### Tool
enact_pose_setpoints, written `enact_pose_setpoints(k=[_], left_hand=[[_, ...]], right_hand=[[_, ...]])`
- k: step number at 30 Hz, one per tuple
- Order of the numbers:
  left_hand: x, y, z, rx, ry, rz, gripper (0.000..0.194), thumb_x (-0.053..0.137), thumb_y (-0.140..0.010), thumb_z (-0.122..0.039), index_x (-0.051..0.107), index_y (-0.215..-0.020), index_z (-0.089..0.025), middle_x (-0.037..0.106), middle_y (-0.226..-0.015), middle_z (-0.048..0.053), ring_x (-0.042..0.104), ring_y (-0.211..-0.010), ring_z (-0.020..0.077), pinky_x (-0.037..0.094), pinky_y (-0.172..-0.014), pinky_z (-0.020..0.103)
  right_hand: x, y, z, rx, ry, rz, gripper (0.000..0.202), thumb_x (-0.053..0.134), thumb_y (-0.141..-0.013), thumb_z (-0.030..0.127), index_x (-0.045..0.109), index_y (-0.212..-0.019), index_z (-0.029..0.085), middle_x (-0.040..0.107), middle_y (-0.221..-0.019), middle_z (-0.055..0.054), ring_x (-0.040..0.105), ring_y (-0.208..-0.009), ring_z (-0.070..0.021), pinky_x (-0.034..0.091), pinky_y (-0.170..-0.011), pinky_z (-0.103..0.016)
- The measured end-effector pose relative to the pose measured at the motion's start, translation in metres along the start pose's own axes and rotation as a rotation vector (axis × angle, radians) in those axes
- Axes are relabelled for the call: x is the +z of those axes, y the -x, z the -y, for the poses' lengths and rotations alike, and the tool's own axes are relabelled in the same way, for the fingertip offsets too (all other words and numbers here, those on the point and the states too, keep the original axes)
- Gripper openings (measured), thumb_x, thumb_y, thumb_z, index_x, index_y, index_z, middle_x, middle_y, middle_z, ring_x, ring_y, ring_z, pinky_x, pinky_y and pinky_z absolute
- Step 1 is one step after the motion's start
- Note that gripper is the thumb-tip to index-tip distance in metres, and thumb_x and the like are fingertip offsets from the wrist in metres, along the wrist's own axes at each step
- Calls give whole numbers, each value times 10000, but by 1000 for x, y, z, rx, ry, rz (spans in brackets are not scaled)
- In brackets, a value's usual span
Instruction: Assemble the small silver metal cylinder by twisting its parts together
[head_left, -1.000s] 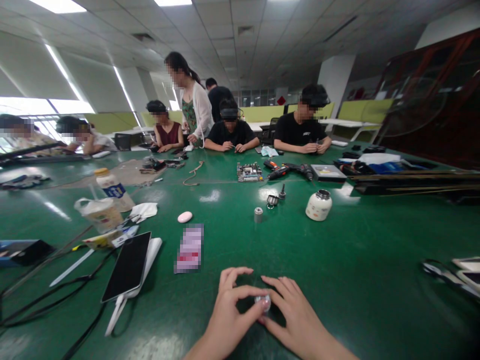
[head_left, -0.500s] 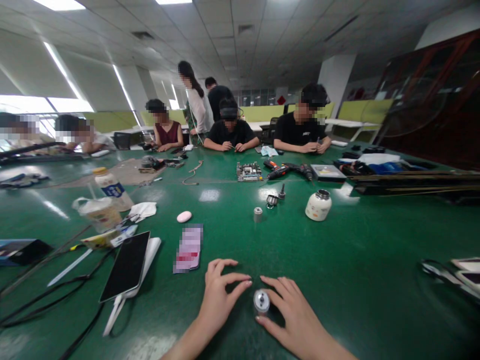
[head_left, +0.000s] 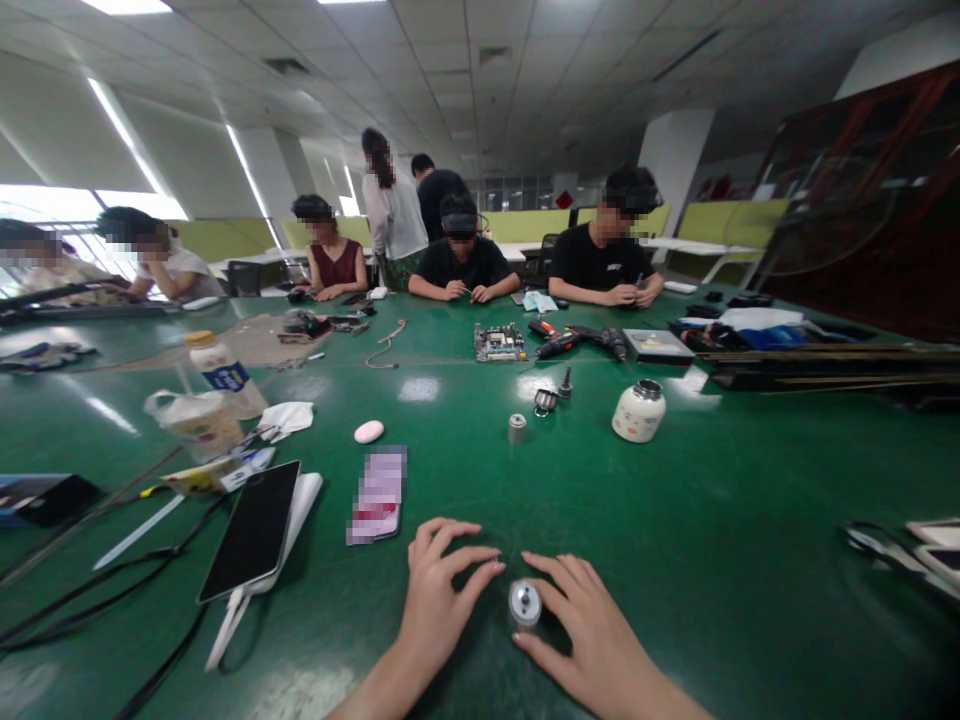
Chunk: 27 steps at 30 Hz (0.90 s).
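A small silver metal cylinder (head_left: 525, 603), like a small motor, stands upright on the green table with its round top face showing a dark centre. My right hand (head_left: 581, 620) curls around its right side, thumb at the near edge and a finger at the far side. Just to the left, my left hand (head_left: 442, 590) has its thumb and forefinger tips brought close together in a pinch; anything between them is too small to name. Farther off stands a similar metal cylinder (head_left: 517, 429), with a small metal ring-like part (head_left: 545, 402) and a dark stepped part (head_left: 565, 382) behind it.
Left of my hands lie a phone (head_left: 377, 495), a pink oval case (head_left: 369, 432) and a tablet (head_left: 251, 530) with cables. A cream jar (head_left: 639, 411) stands at right. Beyond are a circuit board (head_left: 500, 342), power drills (head_left: 577, 341) and several people seated across the table.
My hands and the metal cylinder stay almost in place. At the back, the standing person in white has turned away. One person at far left has shifted posture.
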<state>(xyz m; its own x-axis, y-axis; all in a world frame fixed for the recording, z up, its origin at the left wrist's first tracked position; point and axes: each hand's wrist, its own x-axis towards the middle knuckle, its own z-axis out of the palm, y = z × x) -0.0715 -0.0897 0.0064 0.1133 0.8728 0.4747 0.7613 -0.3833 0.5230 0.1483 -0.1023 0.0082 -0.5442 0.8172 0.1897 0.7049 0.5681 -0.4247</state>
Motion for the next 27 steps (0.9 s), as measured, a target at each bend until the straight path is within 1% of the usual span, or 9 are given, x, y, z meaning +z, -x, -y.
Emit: enact_pose_setpoints(k=[2,4,6,10,18,23,27], left_hand=[[-3,1,-7,77,91,-18,119,712,-836,-286,750,-940,-330,682,-1030,33,475,-1072,281,422,-913,473],[-6,3,-15,149,156,9,111,698,-850,-288,738,-951,-312,683,-1013,36,472,-1084,274,425,-922,454],[-7,5,-21,185,182,49,102,692,-856,-285,730,-948,-303,684,-1007,35,470,-1090,270,428,-924,444],[-9,7,-28,182,182,77,100,678,-866,-285,726,-953,-299,681,-1019,41,470,-1094,273,436,-924,454],[-10,7,-29,188,200,83,156,657,-879,-291,729,-1011,-332,675,-1022,50,477,-1086,272,461,-916,464],[-11,6,-33,188,190,164,230,615,-897,-243,706,-1083,-342,654,-1079,55,469,-1101,267,455,-933,468],[-9,6,-31,128,223,164,333,625,-877,-233,638,-1198,-320,605,-1169,74,447,-1132,271,431,-969,486]], right_hand=[[1,0,0,-9,5,-9,363,618,-871,431,594,-1201,284,555,-1371,-60,518,-1186,-295,406,-1024,-507],[2,0,-1,-21,11,-16,371,614,-877,418,580,-1223,290,554,-1372,-63,519,-1188,-296,407,-1024,-515],[2,0,-1,-30,15,-19,368,607,-884,405,573,-1232,291,553,-1373,-67,520,-1192,-296,409,-1024,-522],[2,0,-1,-36,22,-20,361,600,-891,392,565,-1236,293,552,-1375,-64,521,-1196,-293,404,-1032,-535],[2,1,-2,-40,23,-15,360,581,-901,409,563,-1240,290,549,-1380,-70,523,-1199,-302,403,-1034,-548],[2,1,-3,-37,21,-12,399,591,-895,404,537,-1277,305,551,-1381,-56,523,-1206,-294,399,-1043,-545],[0,1,-1,-35,20,-10,396,603,-886,393,553,-1264,286,560,-1367,-65,530,-1188,-284,416,-1029,-517]])
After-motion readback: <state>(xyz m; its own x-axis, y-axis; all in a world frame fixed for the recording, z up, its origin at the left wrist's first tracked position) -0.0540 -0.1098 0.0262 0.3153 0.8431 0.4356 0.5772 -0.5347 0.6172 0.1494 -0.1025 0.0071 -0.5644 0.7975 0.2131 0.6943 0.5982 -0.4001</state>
